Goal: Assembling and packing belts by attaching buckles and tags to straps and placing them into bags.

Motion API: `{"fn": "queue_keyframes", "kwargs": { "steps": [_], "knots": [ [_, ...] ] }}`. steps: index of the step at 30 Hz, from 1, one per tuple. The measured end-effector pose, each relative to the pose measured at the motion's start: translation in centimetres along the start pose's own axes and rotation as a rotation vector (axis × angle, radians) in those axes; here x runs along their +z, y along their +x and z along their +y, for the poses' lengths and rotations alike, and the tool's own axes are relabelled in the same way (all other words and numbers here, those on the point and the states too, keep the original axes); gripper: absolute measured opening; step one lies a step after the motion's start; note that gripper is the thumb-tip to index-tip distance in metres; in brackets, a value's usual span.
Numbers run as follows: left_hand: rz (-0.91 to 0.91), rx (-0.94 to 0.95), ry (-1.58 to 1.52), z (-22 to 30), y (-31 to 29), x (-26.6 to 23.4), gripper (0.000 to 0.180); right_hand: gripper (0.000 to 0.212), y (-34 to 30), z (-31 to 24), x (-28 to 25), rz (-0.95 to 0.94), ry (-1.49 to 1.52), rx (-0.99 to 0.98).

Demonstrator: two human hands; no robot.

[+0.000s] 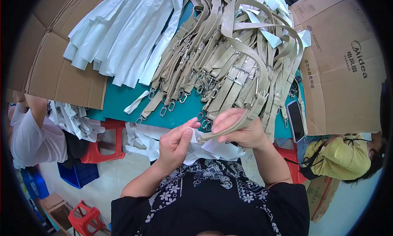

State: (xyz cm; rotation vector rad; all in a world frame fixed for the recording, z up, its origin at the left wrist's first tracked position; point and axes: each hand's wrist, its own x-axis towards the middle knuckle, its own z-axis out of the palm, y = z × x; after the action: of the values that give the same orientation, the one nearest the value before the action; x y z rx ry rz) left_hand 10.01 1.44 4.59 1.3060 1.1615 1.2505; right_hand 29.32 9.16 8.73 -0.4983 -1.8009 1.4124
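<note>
My right hand grips a beige strap close to its end, its fingers wrapped over it. The strap loops up and back over the pile. My left hand pinches a piece of thin white paper against the strap's end, just above my lap. Part of that end is hidden by the paper and fingers. Right beyond my hands lies a heap of beige straps with silver buckles and metal clasps hanging at the near side.
Long white paper sheets lie on the green table at the far left. Cardboard stands at left and right. A phone lies near the right edge. People sit on both sides; a red stool stands left.
</note>
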Motion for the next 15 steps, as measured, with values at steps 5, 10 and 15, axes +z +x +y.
{"fn": "queue_keyframes", "kwargs": {
  "steps": [5,10,15],
  "knots": [
    [0.056,0.034,0.077,0.3,0.1,0.2,0.026,0.017,0.7,-0.4,0.6,-0.035,-0.144,0.044],
    [0.090,0.033,0.030,0.3,0.4,0.7,0.026,0.023,0.9,0.2,2.6,0.052,-0.192,0.457],
    [0.041,-0.261,0.051,0.0,0.3,-1.2,0.029,0.035,0.6,3.1,2.5,0.312,0.330,0.568]
  ]
}}
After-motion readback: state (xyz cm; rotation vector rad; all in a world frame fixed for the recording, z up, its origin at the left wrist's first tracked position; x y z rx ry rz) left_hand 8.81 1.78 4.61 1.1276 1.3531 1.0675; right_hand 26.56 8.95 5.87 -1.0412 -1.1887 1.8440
